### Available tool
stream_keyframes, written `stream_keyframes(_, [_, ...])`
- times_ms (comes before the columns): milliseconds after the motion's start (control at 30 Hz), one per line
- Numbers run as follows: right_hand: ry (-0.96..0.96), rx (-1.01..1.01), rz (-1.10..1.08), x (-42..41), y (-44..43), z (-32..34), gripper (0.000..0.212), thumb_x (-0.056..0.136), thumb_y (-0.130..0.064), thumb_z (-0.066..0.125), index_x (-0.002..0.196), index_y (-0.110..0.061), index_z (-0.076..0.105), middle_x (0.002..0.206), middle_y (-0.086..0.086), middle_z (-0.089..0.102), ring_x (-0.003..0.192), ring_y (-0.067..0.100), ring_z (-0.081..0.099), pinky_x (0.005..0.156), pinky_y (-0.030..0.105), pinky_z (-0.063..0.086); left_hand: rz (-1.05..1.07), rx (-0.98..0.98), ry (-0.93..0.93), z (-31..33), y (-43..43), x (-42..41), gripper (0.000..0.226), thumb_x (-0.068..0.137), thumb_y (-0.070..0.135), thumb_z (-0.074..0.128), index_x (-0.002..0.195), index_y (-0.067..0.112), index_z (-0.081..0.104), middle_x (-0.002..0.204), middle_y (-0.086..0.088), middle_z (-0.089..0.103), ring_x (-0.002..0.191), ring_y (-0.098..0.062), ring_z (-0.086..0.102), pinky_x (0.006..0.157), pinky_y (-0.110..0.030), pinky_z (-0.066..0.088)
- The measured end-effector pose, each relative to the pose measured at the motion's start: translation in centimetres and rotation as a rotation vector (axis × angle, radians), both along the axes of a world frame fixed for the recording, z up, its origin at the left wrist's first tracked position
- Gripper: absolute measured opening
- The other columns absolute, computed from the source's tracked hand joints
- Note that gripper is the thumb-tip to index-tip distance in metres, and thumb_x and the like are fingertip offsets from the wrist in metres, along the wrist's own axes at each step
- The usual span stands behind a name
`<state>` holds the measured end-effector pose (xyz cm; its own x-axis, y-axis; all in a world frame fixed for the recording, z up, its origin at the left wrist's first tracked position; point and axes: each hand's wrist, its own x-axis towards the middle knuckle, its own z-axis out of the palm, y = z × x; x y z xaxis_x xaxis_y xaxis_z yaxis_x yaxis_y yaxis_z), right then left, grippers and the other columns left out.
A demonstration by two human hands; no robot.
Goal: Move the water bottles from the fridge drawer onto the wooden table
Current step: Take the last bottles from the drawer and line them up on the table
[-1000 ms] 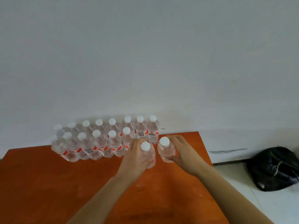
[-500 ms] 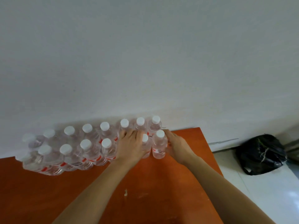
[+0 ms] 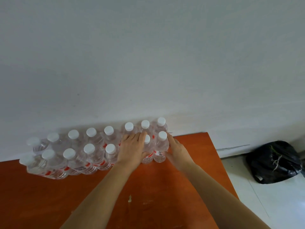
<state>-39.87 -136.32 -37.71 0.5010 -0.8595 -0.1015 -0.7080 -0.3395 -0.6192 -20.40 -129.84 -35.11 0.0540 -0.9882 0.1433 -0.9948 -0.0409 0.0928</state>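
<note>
Pushed in since a second ago: two bottles, now flush with front row (image 3: 92, 160) just left of left hand (image 3: 133, 149). Left hand wrapped over inner bottle (image 3: 147, 157); right hand (image 3: 176, 147) gripping end bottle (image 3: 160, 146). Both upright on table (image 3: 148, 187). Judged placed; ready to let go

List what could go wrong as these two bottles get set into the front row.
1. The row is packed tight: the left hand pushing the inner bottle in may topple neighbouring bottles.
2. The end bottle in the right hand stands nearest the table side edge; a clumsy release of the grip could tip it toward the floor.
</note>
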Motion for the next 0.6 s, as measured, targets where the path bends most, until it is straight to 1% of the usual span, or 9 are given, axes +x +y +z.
stream_keyframes(100, [0.06, -0.029, 0.023, -0.3, 1.1, 0.4, 0.087, 0.095, -0.028, 0.065, 0.155, -0.043, 0.004, 0.14, 0.004, 0.055, 0.11, 0.023, 0.066, 0.081, 0.032, 0.057, 0.01, 0.04, -0.001, 0.2, 0.6, 0.0, 0.076, 0.069, 0.056, 0.079, 0.129, 0.02, 0.049, 0.117, 0.005, 0.067, 0.113, -0.019, 0.061, 0.107, -0.04, 0.037])
stream_keyframes(167, [0.056, -0.03, 0.048, -1.0, 1.7, 0.9, 0.089, 0.097, -0.036, 0.061, 0.156, -0.043, -0.006, 0.145, 0.005, 0.051, 0.109, 0.023, 0.066, 0.077, 0.03, 0.057, -0.02, 0.075, 0.023, 0.6, 1.2, -0.2, 0.075, 0.076, 0.055, 0.074, 0.137, 0.021, 0.046, 0.126, 0.002, 0.063, 0.121, -0.021, 0.056, 0.11, -0.041, 0.034])
stream_keyframes(233, [0.036, -0.047, 0.063, -1.7, 1.8, 2.0, 0.08, 0.1, -0.045, 0.051, 0.156, -0.04, -0.006, 0.151, 0.003, 0.047, 0.109, 0.021, 0.067, 0.075, 0.029, 0.058, -0.018, 0.081, 0.068, 1.5, 1.9, -0.3, 0.067, 0.088, 0.051, 0.063, 0.143, 0.02, 0.042, 0.138, 0.0, 0.056, 0.13, -0.023, 0.05, 0.113, -0.043, 0.031])
stream_keyframes(300, [0.045, -0.098, 0.056, -2.7, 2.1, 4.3, 0.069, 0.103, -0.046, 0.044, 0.158, -0.035, 0.004, 0.152, 0.003, 0.046, 0.106, 0.02, 0.068, 0.072, 0.025, 0.056, 0.004, -0.01, 0.078, 3.2, 2.9, -1.0, 0.05, 0.098, 0.046, 0.048, 0.139, 0.018, 0.046, 0.135, -0.003, 0.058, 0.127, -0.025, 0.052, 0.109, -0.044, 0.036])
stream_keyframes(367, [0.066, -0.189, 0.021, -4.1, 2.4, 7.6, 0.061, 0.105, -0.046, 0.039, 0.157, -0.032, 0.012, 0.154, 0.004, 0.043, 0.112, 0.022, 0.065, 0.079, 0.03, 0.056, 0.03, -0.15, 0.048, 5.8, 4.0, -2.0, 0.044, 0.101, 0.043, 0.035, 0.13, 0.016, 0.054, 0.126, -0.004, 0.062, 0.118, -0.025, 0.058, 0.102, -0.044, 0.042])
stream_keyframes(433, [0.042, -0.343, -0.037, -5.7, 2.5, 11.3, 0.056, 0.105, -0.047, 0.034, 0.157, -0.031, 0.019, 0.156, 0.004, 0.039, 0.129, 0.024, 0.055, 0.095, 0.039, 0.052, 0.052, -0.324, 0.001, 9.0, 4.6, -3.1, 0.044, 0.101, 0.04, 0.034, 0.126, 0.013, 0.057, 0.126, -0.006, 0.062, 0.117, -0.027, 0.057, 0.1, -0.045, 0.042])
stream_keyframes(467, [-0.003, -0.437, -0.068, -6.7, 2.5, 13.0, 0.054, 0.106, -0.047, 0.033, 0.156, -0.029, 0.024, 0.156, 0.005, 0.039, 0.134, 0.025, 0.05, 0.102, 0.042, 0.048, 0.062, -0.409, -0.032, 10.9, 4.8, -3.8, 0.043, 0.101, 0.039, 0.037, 0.128, 0.012, 0.057, 0.128, -0.009, 0.06, 0.119, -0.028, 0.056, 0.101, -0.047, 0.041])
stream_keyframes(533, [-0.104, -0.632, -0.14, -9.1, 2.3, 16.3, 0.053, 0.106, -0.047, 0.034, 0.154, -0.026, 0.033, 0.156, 0.009, 0.039, 0.14, 0.029, 0.043, 0.11, 0.047, 0.042, 0.091, -0.53, -0.082, 15.1, 5.0, -5.7, 0.045, 0.101, 0.039, 0.04, 0.133, 0.011, 0.055, 0.135, -0.013, 0.056, 0.126, -0.031, 0.051, 0.104, -0.05, 0.039])
stream_keyframes(600, [-0.121, -0.812, -0.205, -11.8, 2.3, 19.0, 0.053, 0.106, -0.048, 0.035, 0.153, -0.025, 0.035, 0.158, 0.012, 0.035, 0.144, 0.031, 0.036, 0.115, 0.047, 0.034, 0.123, -0.6, -0.117, 18.7, 5.3, -7.9, 0.05, 0.102, 0.043, 0.036, 0.138, 0.011, 0.051, 0.143, -0.015, 0.051, 0.133, -0.034, 0.045, 0.107, -0.053, 0.035])
